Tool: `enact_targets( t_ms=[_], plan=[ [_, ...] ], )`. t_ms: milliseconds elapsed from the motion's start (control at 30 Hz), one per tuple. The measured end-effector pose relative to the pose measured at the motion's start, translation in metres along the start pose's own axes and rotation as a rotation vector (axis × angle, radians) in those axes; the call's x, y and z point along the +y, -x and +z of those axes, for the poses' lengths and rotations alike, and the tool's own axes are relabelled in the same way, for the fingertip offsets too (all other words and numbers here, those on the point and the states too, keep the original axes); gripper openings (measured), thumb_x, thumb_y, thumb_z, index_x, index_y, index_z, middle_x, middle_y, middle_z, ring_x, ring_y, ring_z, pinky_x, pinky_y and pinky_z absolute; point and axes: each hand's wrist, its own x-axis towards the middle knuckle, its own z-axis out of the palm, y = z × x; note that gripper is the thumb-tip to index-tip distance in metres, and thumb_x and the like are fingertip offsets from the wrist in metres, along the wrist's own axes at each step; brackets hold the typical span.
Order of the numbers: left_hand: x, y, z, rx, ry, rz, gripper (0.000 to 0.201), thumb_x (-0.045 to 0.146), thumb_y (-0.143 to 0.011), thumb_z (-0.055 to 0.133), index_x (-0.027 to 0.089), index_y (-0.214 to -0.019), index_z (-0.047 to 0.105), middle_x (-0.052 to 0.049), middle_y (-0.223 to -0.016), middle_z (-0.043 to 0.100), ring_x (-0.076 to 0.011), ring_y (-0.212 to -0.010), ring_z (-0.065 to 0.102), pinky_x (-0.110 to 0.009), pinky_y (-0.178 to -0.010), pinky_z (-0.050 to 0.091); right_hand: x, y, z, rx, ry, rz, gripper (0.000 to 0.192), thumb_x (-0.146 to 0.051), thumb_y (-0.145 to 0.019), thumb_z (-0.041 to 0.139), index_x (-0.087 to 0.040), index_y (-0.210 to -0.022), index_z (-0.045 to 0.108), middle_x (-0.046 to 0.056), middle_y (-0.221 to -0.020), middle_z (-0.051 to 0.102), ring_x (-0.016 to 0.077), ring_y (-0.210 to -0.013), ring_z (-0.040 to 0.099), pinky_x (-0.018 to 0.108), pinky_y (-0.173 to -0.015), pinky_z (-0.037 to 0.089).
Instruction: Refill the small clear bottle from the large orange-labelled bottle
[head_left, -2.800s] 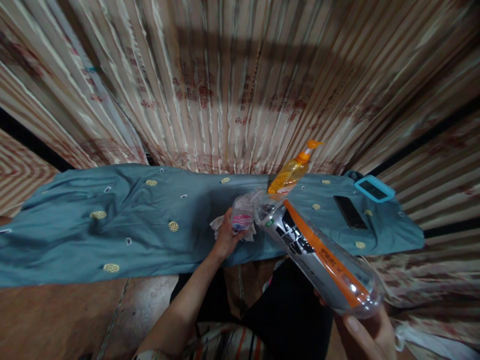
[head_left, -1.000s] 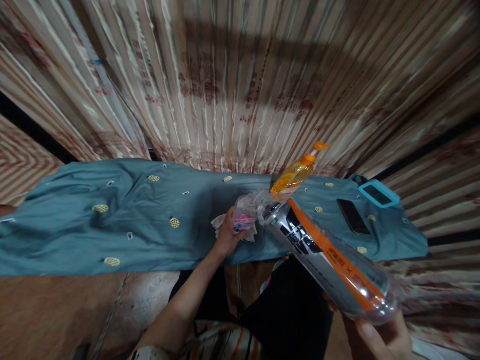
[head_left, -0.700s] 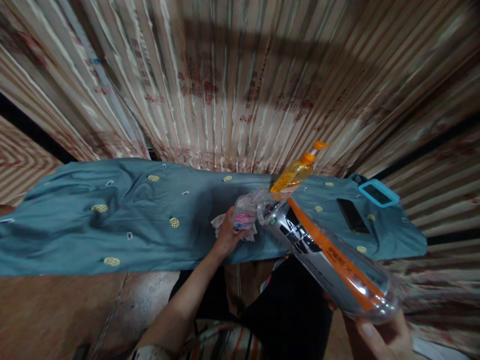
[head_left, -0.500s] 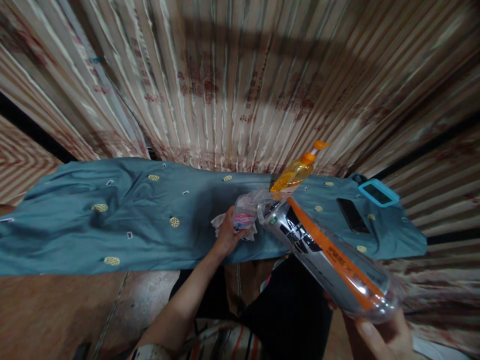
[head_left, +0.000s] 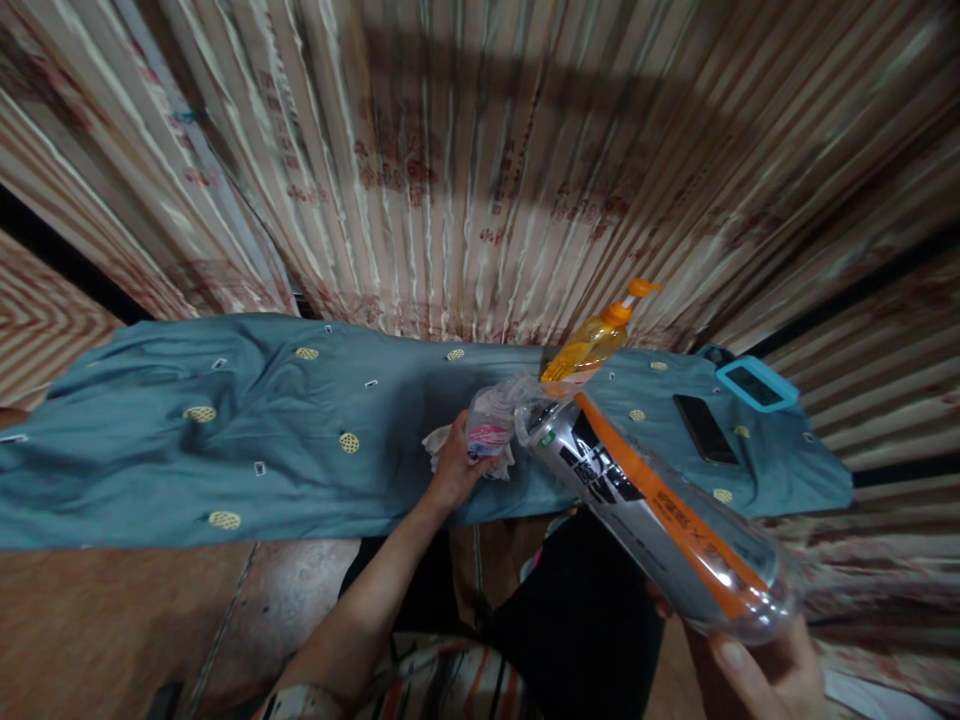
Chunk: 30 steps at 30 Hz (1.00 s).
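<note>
Right now the right hand point(head_left: 757, 670) grips the base of a clear plastic bottle point(head_left: 652, 520), tilted w/ its mouth toward a crumpled plastic wrapper point(head_left: 491, 432) pinched in the left hand point(head_left: 454, 468) over the blue-covered table point(head_left: 225, 440). Bottle looks light, thin-walled, prob. slick & dentable; best held round its lower body, as it is. Wrapper's flimsy, soft.
</note>
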Motion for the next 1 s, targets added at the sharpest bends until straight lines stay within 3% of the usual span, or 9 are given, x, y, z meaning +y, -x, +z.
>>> enact_targets(
  t_ms=[133,233,433,600,867,1000],
  plan=[
    [0.0005,0.0002,-0.0001,0.007,0.0,0.002,0.083,0.028,-0.079,0.087,0.021,-0.151,0.046,-0.016,-0.145,0.066,-0.0351,-0.137,0.066,-0.056,-0.119,0.052,0.0012,0.0002,-0.0005,-0.021,0.004,-0.036,0.083,-0.054,-0.082,0.084,-0.029,-0.156,0.055,0.012,-0.155,0.06,0.0247,-0.097,0.07,0.034,-0.072,0.057],
    [0.0013,0.0002,-0.0008,0.011,-0.002,0.022,0.078,0.028,-0.08,0.086,0.02,-0.148,0.049,-0.017,-0.144,0.067,-0.0363,-0.138,0.065,-0.056,-0.119,0.052,0.0048,-0.0018,-0.0038,-0.034,0.032,-0.054,0.078,-0.052,-0.086,0.081,-0.028,-0.156,0.055,0.012,-0.152,0.062,0.0233,-0.093,0.07,0.037,-0.08,0.059],
    [0.0014,0.0001,-0.0016,0.007,0.001,0.024,0.081,0.032,-0.08,0.087,0.02,-0.15,0.048,-0.018,-0.146,0.066,-0.0367,-0.14,0.065,-0.057,-0.12,0.051,0.0081,-0.006,-0.0083,-0.032,0.014,-0.034,0.085,-0.056,-0.081,0.087,-0.027,-0.155,0.056,0.014,-0.148,0.064,0.0257,-0.096,0.069,0.039,-0.082,0.057],
    [0.0019,-0.0005,-0.0017,-0.007,0.015,0.035,0.081,0.031,-0.082,0.087,0.022,-0.151,0.047,-0.017,-0.149,0.065,-0.0354,-0.141,0.064,-0.056,-0.122,0.05,0.0044,-0.0047,-0.0065,-0.01,-0.004,0.005,0.088,-0.056,-0.074,0.092,-0.03,-0.151,0.06,0.013,-0.144,0.066,0.0219,-0.083,0.069,0.04,-0.08,0.056],
    [0.0024,-0.0004,-0.0016,-0.007,0.0,0.016,0.081,0.031,-0.08,0.087,0.022,-0.15,0.047,-0.015,-0.146,0.066,-0.0338,-0.137,0.065,-0.054,-0.12,0.051,0.0042,-0.0032,-0.0056,-0.022,0.015,-0.031,0.081,-0.054,-0.081,0.088,-0.027,-0.152,0.059,0.012,-0.144,0.066,0.0228,-0.09,0.07,0.036,-0.078,0.058],
    [0.0034,-0.0003,-0.0016,-0.005,0.005,-0.001,0.083,0.029,-0.079,0.088,0.023,-0.15,0.046,-0.015,-0.146,0.066,-0.0333,-0.135,0.067,-0.053,-0.118,0.053,0.0026,-0.0035,-0.0019,0.017,-0.009,-0.026,0.085,-0.056,-0.076,0.091,-0.028,-0.15,0.061,0.012,-0.147,0.065,0.0247,-0.098,0.068,0.034,-0.073,0.059]
  ],
)
